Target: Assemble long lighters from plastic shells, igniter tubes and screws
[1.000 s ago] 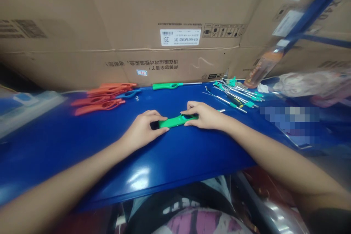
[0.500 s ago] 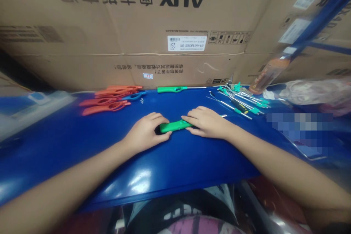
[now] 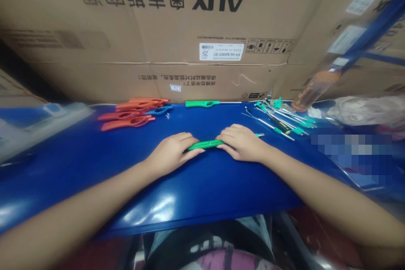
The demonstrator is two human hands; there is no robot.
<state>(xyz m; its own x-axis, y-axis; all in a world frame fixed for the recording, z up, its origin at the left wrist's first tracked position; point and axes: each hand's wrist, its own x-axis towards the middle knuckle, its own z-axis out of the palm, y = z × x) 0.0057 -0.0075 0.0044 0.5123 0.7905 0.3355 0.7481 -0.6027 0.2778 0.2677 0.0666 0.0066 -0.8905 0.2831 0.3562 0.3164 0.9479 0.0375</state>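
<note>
Handle [image 3: 205,145] lay sideways between my left hand [image 3: 171,152] and right hand [image 3: 240,143], fingers [image 3: 223,143] on both grasping its ends.

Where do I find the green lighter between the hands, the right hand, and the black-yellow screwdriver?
Green lighter [image 3: 204,145]: head view, on its green body.
Right hand [image 3: 242,142]: head view, on the back.
Screwdriver [image 3: 280,125]: head view, on its handle.

This looks like a workshop or storeroom: big AUX air-conditioner cartons [image 3: 190,21] stand along the far side of a blue worktop [image 3: 79,156], beside a blue steel rack [image 3: 373,29] on the right, with orange plastic parts [image 3: 126,114] and green-handled metal rods [image 3: 278,120] laid out in rows.
</note>
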